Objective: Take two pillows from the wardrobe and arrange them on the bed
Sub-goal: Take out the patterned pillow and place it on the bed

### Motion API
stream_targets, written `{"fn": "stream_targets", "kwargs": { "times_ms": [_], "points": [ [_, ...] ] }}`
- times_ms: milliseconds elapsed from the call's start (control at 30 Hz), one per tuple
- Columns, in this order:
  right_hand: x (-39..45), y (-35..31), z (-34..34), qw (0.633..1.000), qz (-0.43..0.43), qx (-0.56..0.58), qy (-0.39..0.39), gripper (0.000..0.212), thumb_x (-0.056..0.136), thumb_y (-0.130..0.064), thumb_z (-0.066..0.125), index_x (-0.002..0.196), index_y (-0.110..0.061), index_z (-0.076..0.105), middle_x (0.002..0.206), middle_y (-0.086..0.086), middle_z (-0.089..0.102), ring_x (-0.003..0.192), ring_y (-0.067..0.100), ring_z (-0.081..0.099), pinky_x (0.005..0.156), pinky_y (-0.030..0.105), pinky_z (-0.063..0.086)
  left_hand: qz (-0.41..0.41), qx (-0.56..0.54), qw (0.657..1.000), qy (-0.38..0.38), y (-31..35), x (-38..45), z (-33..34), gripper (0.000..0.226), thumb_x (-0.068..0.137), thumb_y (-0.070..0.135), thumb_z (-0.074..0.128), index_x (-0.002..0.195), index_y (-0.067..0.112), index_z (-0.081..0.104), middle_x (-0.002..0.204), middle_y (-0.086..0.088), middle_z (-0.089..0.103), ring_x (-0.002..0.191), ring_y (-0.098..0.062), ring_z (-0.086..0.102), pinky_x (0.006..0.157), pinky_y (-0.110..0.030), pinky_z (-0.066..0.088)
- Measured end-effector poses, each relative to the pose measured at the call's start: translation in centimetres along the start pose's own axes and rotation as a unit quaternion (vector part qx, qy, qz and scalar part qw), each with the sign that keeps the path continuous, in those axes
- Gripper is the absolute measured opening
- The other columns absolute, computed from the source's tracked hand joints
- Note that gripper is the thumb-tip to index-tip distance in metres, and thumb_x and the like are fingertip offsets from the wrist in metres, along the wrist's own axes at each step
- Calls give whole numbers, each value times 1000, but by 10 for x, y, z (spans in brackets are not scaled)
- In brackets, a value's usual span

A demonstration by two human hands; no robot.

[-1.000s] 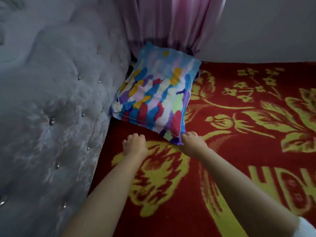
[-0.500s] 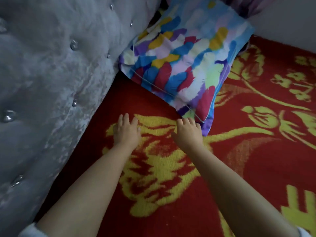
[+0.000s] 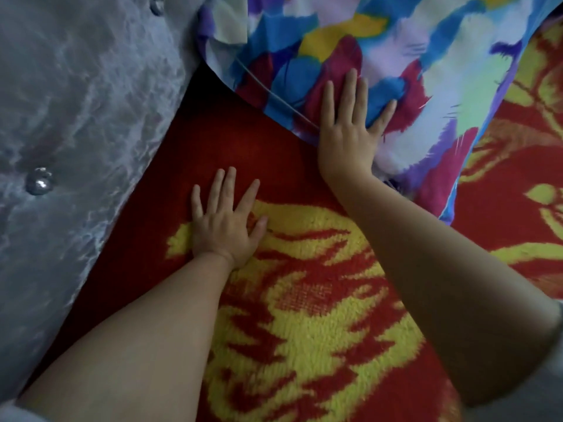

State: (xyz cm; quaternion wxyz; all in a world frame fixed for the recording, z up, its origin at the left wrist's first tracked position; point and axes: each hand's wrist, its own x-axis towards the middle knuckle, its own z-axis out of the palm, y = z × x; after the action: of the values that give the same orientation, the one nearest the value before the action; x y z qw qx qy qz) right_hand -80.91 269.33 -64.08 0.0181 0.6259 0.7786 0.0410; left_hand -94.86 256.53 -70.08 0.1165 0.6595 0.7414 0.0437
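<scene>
A pillow in a cover of blue, red, yellow and white patches lies at the top of the view, its far side against the padded headboard. My right hand rests flat on its near edge, fingers spread, holding nothing. My left hand lies flat on the red and yellow blanket just in front of the pillow, fingers apart and empty. Only one pillow is in view.
The grey tufted headboard with shiny buttons fills the left side and meets the blanket along a diagonal edge. The red blanket with yellow flower shapes covers the bed to the right and toward me.
My head has come much closer to the pillow. My right hand moved forward from the blanket onto the pillow's near edge. Both hands spread flat.
</scene>
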Motion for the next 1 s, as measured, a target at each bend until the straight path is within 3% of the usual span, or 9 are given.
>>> {"fn": "stream_targets", "kwargs": {
  "times_ms": [133,200,267,333,367,600,700,833,1000],
  "points": [
    [13,1,-5,997,-16,-37,-62,46,98,-1,20,143,3,11,149,34,14,139,44,14,107,68,10,-6,7,1000,1,1,0,-3,60,87,51,34,142,28,31,156,-12,21,144,-27,15,113,-50,3],
    [12,4,-11,997,-37,-51,-33,43,92,2,26,134,7,34,136,36,41,128,41,40,106,58,28,-4,16,1000,-7,2,-1,-7,65,82,52,27,142,29,31,155,-12,21,144,-27,15,112,-48,0],
    [8,6,-28,992,-59,-108,13,34,75,-7,42,93,-8,71,86,13,75,81,23,71,76,29,56,3,27,999,-20,3,-2,-7,63,85,52,29,144,30,26,157,-11,16,145,-26,10,112,-47,-4],
    [1,12,-42,989,-83,-123,-12,3,52,-19,68,53,-17,69,46,-2,67,44,12,65,45,14,49,5,26,999,-19,1,-2,-7,59,90,50,37,144,30,25,157,-11,14,145,-25,8,114,-49,-2],
    [-5,18,-41,987,-113,-108,-38,15,41,-21,78,48,-15,66,42,-1,64,40,13,63,40,13,46,4,22,1000,-19,0,-2,-9,58,91,48,40,144,30,27,157,-12,16,145,-26,9,114,-51,1],
    [-70,70,-45,978,-160,-129,-23,29,66,-7,41,71,0,68,64,13,71,54,27,65,47,24,53,36,-17,999,16,8,-8,-20,61,78,44,30,120,15,62,131,-27,55,124,-43,48,99,-67,31],
    [-68,58,-37,984,-112,-139,-25,28,75,-4,43,89,4,66,89,21,72,78,32,67,67,32,55,50,-16,998,29,8,-9,-21,58,78,41,32,116,11,65,125,-30,58,119,-45,52,96,-68,34],
    [-73,44,-10,992,-32,-70,-102,46,96,-5,29,138,10,19,147,33,21,135,43,23,111,55,19,50,-20,998,37,7,-8,-18,58,78,41,32,116,12,65,126,-29,58,120,-45,52,97,-67,34],
    [-106,20,18,991,29,78,-104,75,92,-36,44,144,-1,2,155,22,-6,142,38,-9,113,55,-8,49,-22,998,35,5,-9,-13,59,78,42,33,118,12,63,126,-29,58,120,-44,51,97,-67,33]
  ]
}}
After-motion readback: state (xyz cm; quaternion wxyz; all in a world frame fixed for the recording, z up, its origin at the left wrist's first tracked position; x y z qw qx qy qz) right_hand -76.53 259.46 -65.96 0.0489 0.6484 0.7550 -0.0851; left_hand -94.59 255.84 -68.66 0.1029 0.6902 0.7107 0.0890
